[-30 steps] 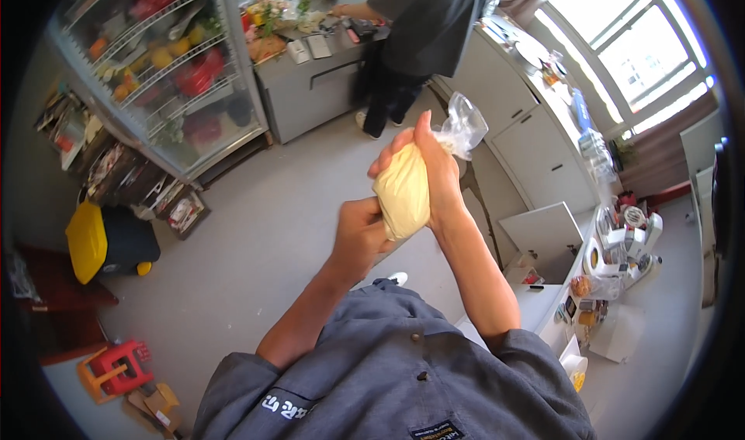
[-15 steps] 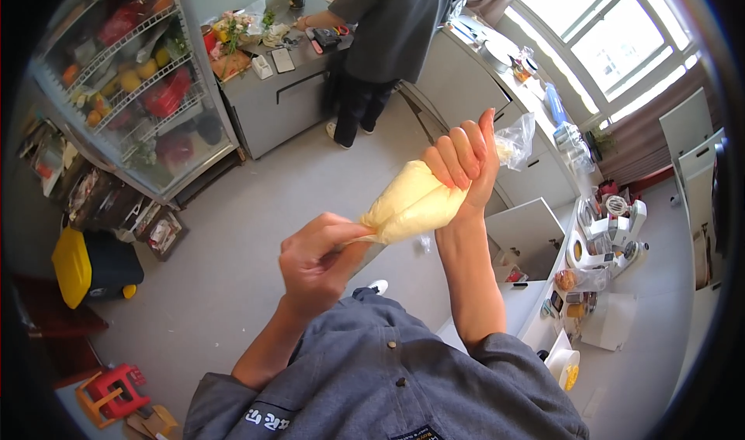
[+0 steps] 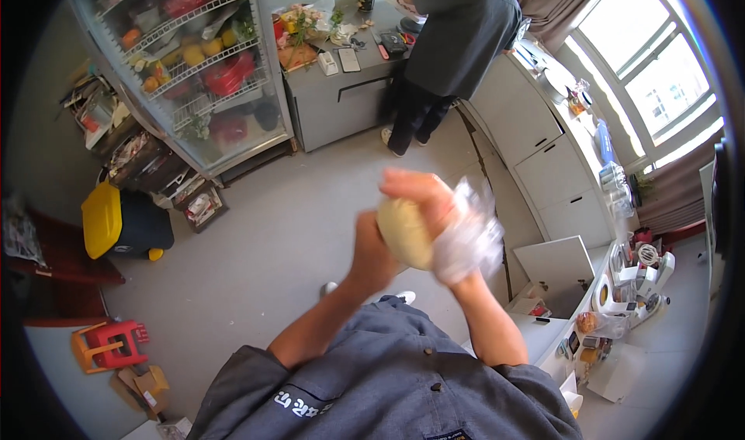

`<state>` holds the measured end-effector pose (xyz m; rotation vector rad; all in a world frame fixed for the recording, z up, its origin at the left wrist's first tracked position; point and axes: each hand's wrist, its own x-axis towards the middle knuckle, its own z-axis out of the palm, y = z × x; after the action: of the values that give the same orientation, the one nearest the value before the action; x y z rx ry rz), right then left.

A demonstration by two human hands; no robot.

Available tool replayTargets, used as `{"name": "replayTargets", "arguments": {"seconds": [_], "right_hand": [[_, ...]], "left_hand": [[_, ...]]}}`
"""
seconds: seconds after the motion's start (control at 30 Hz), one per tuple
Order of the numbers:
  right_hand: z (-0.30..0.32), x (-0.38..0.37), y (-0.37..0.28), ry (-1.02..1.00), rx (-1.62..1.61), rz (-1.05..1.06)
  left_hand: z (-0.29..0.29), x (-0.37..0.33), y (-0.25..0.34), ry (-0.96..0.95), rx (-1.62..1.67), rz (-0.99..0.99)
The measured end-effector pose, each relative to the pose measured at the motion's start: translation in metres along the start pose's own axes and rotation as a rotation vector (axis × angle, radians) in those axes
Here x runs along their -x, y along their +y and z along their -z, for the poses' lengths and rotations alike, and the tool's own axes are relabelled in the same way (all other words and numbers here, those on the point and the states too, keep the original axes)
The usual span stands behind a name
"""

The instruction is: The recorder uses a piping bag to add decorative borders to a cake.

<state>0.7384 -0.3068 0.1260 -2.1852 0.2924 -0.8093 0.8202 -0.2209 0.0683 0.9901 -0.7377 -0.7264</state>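
Piping bag [image 3: 405, 234], of clear plastic with a pale yellow filling, is held up in the head view in front of the person's body, above the grey floor [image 3: 272, 242]. Both hands are closed on it, near each other with the filled part between them: the left hand [image 3: 375, 247] is curled against its left side, and the right hand [image 3: 428, 195] wraps over its top and right side. Blur hides exactly where each finger presses.

The filled part looks soft and pliant, likely to bulge wherever it is squeezed, with modest weight; the thin plastic could slip in bare palms, and hard pressure might split it. The surest hold would be around the neck, where filling meets loose plastic, with light support lower on the body.

The long axis appears to run crosswise, from the left hand to the right. The loose plastic end [image 3: 472, 242] flares to the right, just beside the right wrist; the opposite end goes into the left hand, so whether it tapers to a tip cannot be told. The filled oval itself leans, its upper part tipped slightly leftward.
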Motion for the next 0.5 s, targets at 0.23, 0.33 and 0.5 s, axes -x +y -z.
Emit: {"name": "replayTargets", "arguments": {"seconds": [0.23, 0.33, 0.5], "right_hand": [[-0.032, 0.029, -0.014, 0.002, -0.456, -0.297], [-0.047, 0.013, -0.007, -0.081, 0.259, 0.290], [-0.019, -0.011, -0.010, -0.335, -1.006, -0.376]], "left_hand": [[0.025, 0.006, 0.019, 0.079, 0.021, -0.005], [0.040, -0.003, 0.023, 0.141, -0.043, -0.059], [0.033, 0.048, 0.020, 0.074, -0.028, 0.028]]}}
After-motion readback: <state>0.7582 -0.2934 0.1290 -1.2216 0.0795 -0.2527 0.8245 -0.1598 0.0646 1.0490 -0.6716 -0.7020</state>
